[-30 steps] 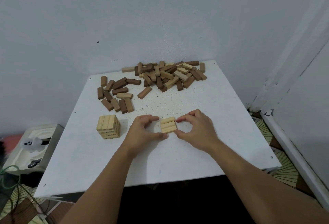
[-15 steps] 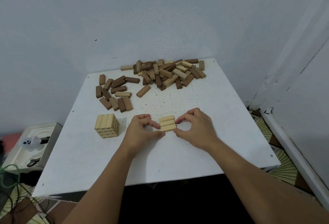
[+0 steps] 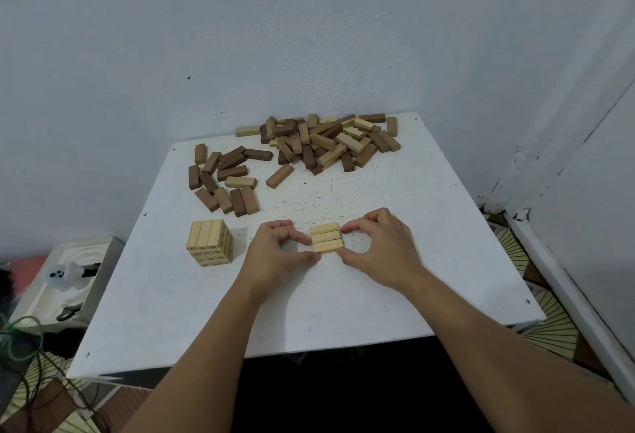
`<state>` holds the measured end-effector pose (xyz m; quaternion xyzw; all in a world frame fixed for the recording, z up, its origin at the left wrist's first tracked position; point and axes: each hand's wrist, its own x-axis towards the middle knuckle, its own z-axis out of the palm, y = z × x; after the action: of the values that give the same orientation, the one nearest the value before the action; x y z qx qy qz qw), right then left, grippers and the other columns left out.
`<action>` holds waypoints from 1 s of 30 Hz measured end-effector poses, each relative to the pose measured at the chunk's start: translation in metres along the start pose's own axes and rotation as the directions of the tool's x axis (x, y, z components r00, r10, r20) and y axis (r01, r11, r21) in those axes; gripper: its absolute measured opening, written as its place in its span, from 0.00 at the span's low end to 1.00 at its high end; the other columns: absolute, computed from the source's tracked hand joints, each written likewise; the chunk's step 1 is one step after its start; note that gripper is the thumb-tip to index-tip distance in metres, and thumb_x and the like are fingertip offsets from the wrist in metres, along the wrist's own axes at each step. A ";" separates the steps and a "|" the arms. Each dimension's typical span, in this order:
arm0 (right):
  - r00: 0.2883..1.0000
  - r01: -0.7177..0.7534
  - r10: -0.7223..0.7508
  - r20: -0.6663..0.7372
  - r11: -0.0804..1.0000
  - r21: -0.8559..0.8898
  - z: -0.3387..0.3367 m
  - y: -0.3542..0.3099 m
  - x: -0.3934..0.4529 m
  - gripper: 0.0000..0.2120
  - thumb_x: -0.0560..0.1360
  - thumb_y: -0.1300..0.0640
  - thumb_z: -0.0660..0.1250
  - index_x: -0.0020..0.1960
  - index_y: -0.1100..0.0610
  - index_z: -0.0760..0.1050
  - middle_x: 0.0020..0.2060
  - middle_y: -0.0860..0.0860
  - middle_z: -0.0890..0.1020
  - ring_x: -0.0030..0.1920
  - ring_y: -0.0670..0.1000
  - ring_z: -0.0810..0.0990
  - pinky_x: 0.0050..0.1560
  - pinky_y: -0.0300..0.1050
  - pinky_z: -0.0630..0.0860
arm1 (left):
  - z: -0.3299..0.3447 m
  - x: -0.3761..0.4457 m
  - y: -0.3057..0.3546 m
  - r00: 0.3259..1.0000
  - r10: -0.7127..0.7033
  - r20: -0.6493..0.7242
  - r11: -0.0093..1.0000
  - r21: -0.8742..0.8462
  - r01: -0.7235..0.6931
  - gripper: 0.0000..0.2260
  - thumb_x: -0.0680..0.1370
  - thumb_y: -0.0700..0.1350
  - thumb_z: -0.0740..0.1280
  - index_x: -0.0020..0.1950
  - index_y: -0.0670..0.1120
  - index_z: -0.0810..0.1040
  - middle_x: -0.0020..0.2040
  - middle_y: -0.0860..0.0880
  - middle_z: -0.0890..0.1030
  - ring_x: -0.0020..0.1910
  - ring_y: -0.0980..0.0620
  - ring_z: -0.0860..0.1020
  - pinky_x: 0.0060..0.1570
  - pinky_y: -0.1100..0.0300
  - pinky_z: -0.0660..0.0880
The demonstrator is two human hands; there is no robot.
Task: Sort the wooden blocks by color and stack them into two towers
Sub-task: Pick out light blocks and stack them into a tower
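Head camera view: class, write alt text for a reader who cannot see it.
Both hands, left hand and right hand, pinch a row of three light blocks on a white table. A short light tower stands to the left; mixed loose blocks lie at the far edge.

Printed numbers on the light tower (image 3: 210, 243) too small to read, lower blocks of the mixed pile (image 3: 330, 144) buried under others (count unclear), both forearms cut off by the bottom edge, left fingertips (image 3: 302, 238) curled out of sight, floor clutter (image 3: 65, 276) at left blurred.
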<state>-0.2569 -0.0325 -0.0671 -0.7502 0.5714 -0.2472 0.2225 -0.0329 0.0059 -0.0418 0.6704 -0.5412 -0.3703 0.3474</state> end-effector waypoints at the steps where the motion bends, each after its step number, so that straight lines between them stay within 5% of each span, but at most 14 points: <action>1: 1.000 0.002 -0.002 -0.002 1.000 0.000 0.000 0.000 0.000 0.21 0.69 0.35 0.74 0.60 0.38 0.79 0.51 0.40 0.68 0.55 0.42 0.69 0.68 0.44 0.66 | 0.000 0.000 -0.001 1.000 0.000 0.003 1.000 -0.002 0.000 0.12 0.67 0.46 0.84 0.47 0.54 0.87 0.64 0.57 0.73 0.67 0.61 0.71 0.67 0.59 0.66; 10: 1.000 0.004 -0.004 -0.016 1.000 0.008 0.000 -0.001 0.000 0.20 0.69 0.35 0.74 0.59 0.37 0.79 0.50 0.39 0.68 0.55 0.42 0.69 0.68 0.44 0.66 | 0.001 0.001 -0.003 0.999 0.025 -0.031 0.998 -0.059 -0.026 0.16 0.65 0.44 0.84 0.45 0.54 0.82 0.60 0.54 0.76 0.62 0.58 0.76 0.63 0.52 0.77; 15: 1.000 -0.008 0.008 -0.011 1.000 -0.005 -0.001 -0.002 0.001 0.24 0.70 0.34 0.73 0.64 0.37 0.77 0.53 0.40 0.69 0.55 0.42 0.68 0.69 0.44 0.65 | -0.001 0.000 0.001 1.000 0.002 -0.005 1.000 -0.024 -0.003 0.22 0.67 0.45 0.84 0.56 0.57 0.81 0.61 0.56 0.75 0.63 0.59 0.74 0.58 0.64 0.71; 19: 1.000 -0.019 0.020 0.022 0.999 -0.036 -0.001 -0.003 0.002 0.30 0.71 0.34 0.71 0.72 0.37 0.71 0.55 0.41 0.67 0.58 0.43 0.68 0.72 0.45 0.61 | -0.002 0.001 0.001 0.999 -0.002 0.036 1.000 0.027 0.001 0.30 0.69 0.47 0.83 0.68 0.57 0.79 0.63 0.57 0.72 0.66 0.57 0.72 0.66 0.60 0.70; 24: 0.994 -0.043 0.051 0.095 0.995 -0.092 -0.004 -0.006 0.005 0.35 0.73 0.35 0.69 0.78 0.34 0.62 0.57 0.43 0.64 0.66 0.46 0.66 0.74 0.47 0.56 | -0.003 0.005 0.003 0.996 -0.018 0.083 0.998 0.063 0.012 0.31 0.70 0.49 0.82 0.71 0.58 0.78 0.65 0.55 0.70 0.67 0.56 0.70 0.70 0.58 0.68; 30: 0.981 -0.063 0.083 0.177 0.991 -0.115 -0.005 -0.010 0.012 0.34 0.73 0.35 0.69 0.77 0.30 0.61 0.57 0.44 0.63 0.67 0.47 0.63 0.72 0.47 0.54 | -0.003 0.009 0.002 0.994 -0.034 0.104 0.998 0.049 0.029 0.29 0.69 0.48 0.83 0.69 0.57 0.80 0.62 0.56 0.68 0.65 0.57 0.70 0.61 0.64 0.70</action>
<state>-0.2504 -0.0422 -0.0556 -0.7592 0.5884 -0.1379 0.2414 -0.0302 -0.0028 -0.0394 0.6666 -0.5566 -0.3973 0.2965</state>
